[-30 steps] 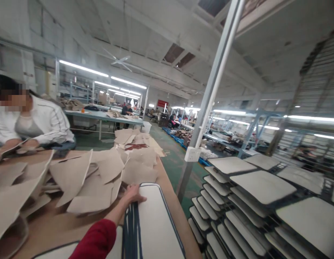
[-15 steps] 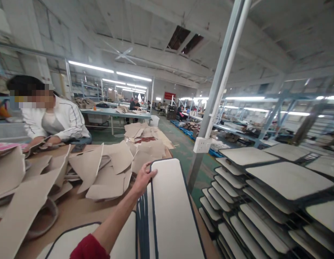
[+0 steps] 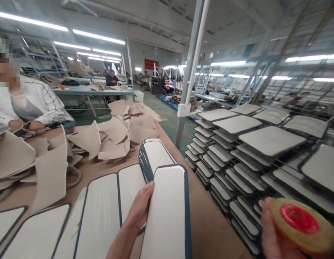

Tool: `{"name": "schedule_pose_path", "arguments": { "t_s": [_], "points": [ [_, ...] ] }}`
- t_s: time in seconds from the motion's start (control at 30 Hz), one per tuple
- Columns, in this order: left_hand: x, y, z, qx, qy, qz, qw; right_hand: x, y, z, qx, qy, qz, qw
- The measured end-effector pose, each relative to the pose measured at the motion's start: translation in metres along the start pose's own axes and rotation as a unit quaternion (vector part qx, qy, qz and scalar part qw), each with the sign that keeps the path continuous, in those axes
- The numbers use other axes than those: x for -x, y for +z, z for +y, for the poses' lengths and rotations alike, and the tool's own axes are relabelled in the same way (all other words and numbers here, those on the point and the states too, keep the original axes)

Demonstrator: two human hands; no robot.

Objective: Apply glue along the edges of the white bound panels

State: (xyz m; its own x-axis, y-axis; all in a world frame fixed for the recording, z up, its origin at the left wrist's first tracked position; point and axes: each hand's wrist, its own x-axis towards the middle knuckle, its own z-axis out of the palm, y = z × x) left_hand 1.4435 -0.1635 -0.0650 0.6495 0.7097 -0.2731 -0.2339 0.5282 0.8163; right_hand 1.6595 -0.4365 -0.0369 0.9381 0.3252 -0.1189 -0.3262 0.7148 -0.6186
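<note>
My left hand (image 3: 141, 207) is closed on the left edge of a long cream panel (image 3: 167, 212) with dark blue borders. Behind it, a fanned pile of similar panels (image 3: 157, 153) lies on the brown tabletop. More cream panels (image 3: 100, 208) lie side by side to the left of this hand. At the lower right, my right hand (image 3: 273, 233) grips a thick yellowish round object (image 3: 318, 223) with a red centre, partly blurred; its exact kind is unclear.
Beige cut pieces (image 3: 50, 172) are heaped on the table's left side. A co-worker in a white jacket (image 3: 34, 97) sits beyond them. Right of the table stands a rack (image 3: 287, 158) stacked with cream panels. A post with a socket box (image 3: 183, 110) rises behind the table's edge.
The view has swung and dropped. My left hand has come nearer with a panel, apart from the pile behind. My right hand with the round object has entered at lower right.
</note>
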Motion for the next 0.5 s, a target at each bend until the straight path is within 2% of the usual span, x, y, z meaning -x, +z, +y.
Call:
{"name": "schedule_pose_path", "arguments": {
  "t_s": [0.07,0.13,0.2,0.3,0.33,0.4,0.5],
  "points": [
    [0.014,0.001,-0.027,-0.005,-0.007,-0.004,1.0,0.019,0.027,0.003,0.017,-0.023,0.055,0.998],
    [0.024,0.001,-0.039,-0.006,-0.011,-0.013,1.0,0.034,0.055,0.005,0.026,-0.029,0.079,0.996],
    [0.03,0.001,-0.033,-0.005,-0.005,-0.001,1.0,0.039,0.071,0.004,0.024,-0.008,0.077,0.997],
    [0.04,-0.001,-0.002,-0.049,0.025,0.031,0.998,0.027,0.073,-0.003,0.03,0.02,0.045,0.998],
    [0.046,0.001,0.006,-0.084,0.024,0.011,0.996,0.021,0.07,-0.007,0.037,0.024,0.025,0.999],
    [0.062,0.008,0.011,-0.156,-0.014,-0.083,0.984,0.007,0.063,-0.013,0.049,0.025,-0.01,0.998],
    [0.09,0.026,-0.015,-0.237,-0.11,-0.252,0.932,-0.01,0.057,-0.024,0.05,0.036,-0.056,0.997]
  ]
}}
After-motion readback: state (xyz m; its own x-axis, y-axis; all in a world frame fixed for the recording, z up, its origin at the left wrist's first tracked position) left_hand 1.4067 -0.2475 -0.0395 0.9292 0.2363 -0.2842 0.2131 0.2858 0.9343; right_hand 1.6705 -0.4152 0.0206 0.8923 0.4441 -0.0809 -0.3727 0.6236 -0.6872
